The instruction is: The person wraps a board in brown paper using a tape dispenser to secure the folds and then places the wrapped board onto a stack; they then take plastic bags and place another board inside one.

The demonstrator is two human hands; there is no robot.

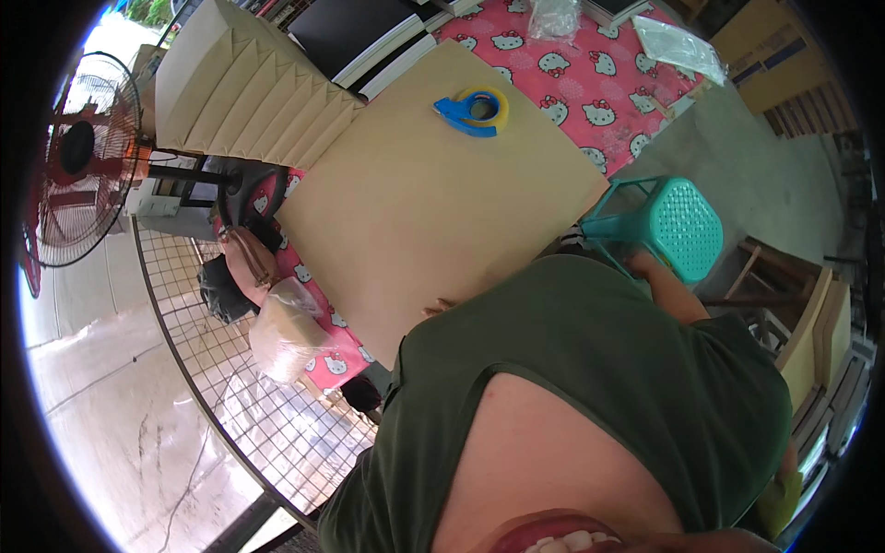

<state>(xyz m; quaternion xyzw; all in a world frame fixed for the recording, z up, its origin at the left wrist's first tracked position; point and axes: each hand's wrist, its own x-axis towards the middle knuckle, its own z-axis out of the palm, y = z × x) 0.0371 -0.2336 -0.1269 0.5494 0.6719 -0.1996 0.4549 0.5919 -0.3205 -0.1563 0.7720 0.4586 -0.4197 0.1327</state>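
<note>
A large flat brown board or sheet (415,184) lies across the table in front of me. Near its close edge, by my green shirt, a few fingers of my left hand (441,307) rest on the brown surface, slightly apart. The rest of that hand is hidden. On the far part of the board sits a blue tape dispenser (475,112) with a yellow-edged roll. To the right, my right hand (638,263) is low beside a teal plastic stool (684,229), close to its legs. Its fingers are hidden, so a grip on the stool cannot be made out.
Folded brown paper sheets (249,92) stand stacked at the left, beside thick black-covered books (355,37). A pink patterned tablecloth (590,69) shows beyond the board, with clear plastic bags (680,48). A fan (78,152), wire mesh (249,369) and wrapped bundle (288,332) are leftward.
</note>
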